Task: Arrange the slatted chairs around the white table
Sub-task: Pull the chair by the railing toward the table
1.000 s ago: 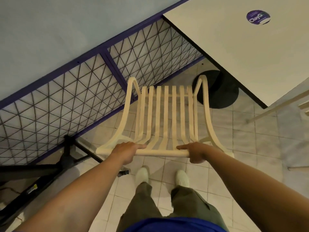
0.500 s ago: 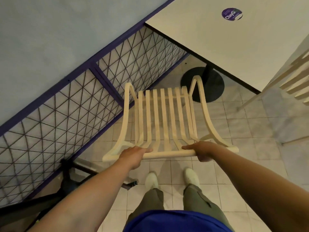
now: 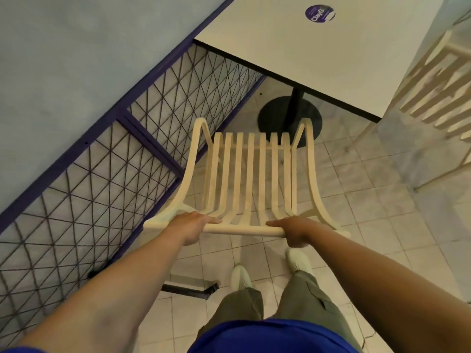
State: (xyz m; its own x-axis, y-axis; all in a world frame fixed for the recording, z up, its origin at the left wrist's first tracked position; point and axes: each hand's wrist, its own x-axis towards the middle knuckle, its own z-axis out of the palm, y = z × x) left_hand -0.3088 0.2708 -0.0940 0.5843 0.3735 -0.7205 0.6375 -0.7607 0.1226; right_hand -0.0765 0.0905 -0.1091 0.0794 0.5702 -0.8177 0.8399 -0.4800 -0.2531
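Observation:
A cream slatted chair (image 3: 251, 174) stands in front of me, its seat pointing toward the white table (image 3: 318, 54). My left hand (image 3: 190, 226) grips the top rail of the chair's back near its left end. My right hand (image 3: 293, 230) grips the same rail near its right end. The chair's front edge lies close to the table's black round base (image 3: 276, 115), short of the tabletop's near edge. A second slatted chair (image 3: 433, 93) stands at the table's right side, partly cut off by the frame.
A purple-framed wire mesh fence (image 3: 114, 159) runs diagonally along the left, close to the chair's left side. A black metal stand foot (image 3: 193, 289) lies on the tiled floor near my left shoe. A round purple sticker (image 3: 319, 13) sits on the tabletop.
I have stepped forward with the chair held in both hands. The table and the second chair have come closer, and the chair now sits squarer to the table.

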